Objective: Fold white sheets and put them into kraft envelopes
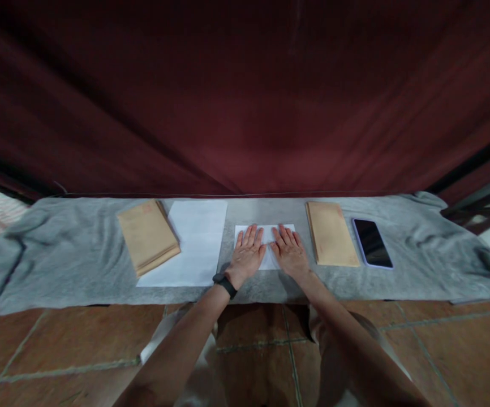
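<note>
My left hand [247,253] and my right hand [289,251] lie flat side by side, fingers stretched out, pressing on a small folded white sheet of paper [267,230] at the middle of a grey cloth-covered surface [79,260]. A black band is on my left wrist. Both hands hold nothing. Most of the white sheet is hidden under my palms.
To the left lies a larger white sheet [194,240] with a stack of brown envelopes [147,234] on its left edge. To the right lie another stack of brown envelopes [332,233] and a dark phone [371,243]. A dark red curtain [245,102] hangs behind. Brown floor tiles [79,345] lie below.
</note>
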`<state>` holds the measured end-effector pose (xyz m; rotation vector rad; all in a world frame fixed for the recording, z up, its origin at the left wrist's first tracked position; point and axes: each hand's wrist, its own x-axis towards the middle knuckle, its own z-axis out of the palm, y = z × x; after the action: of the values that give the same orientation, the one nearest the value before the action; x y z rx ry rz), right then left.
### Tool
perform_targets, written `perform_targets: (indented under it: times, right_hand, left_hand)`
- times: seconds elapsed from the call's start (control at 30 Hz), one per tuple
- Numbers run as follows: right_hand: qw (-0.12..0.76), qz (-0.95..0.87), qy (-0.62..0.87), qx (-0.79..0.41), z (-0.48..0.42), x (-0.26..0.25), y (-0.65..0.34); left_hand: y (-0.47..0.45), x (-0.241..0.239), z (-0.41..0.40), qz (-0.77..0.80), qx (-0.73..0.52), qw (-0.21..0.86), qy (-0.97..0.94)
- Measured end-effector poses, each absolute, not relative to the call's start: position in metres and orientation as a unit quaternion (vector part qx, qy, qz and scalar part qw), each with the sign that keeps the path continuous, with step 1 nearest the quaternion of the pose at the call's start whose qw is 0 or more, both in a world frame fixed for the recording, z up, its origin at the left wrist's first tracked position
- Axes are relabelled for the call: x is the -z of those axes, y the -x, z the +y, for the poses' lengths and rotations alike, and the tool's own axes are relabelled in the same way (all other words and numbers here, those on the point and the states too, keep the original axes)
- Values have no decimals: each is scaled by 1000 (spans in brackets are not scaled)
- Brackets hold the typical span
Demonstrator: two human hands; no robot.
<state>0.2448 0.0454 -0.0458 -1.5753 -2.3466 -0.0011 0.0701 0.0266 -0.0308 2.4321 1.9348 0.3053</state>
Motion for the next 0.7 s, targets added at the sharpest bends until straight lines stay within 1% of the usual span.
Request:
perform_targets:
  times: [0.43, 0.7]
  right_hand:
    - [188, -786, 588, 40, 45, 55, -259]
    - [194, -774, 601, 41, 37, 56, -270]
  left_hand:
    - [-45, 32, 27, 658, -93, -3, -747]
    - [-31, 35, 17, 675, -120, -11, -728]
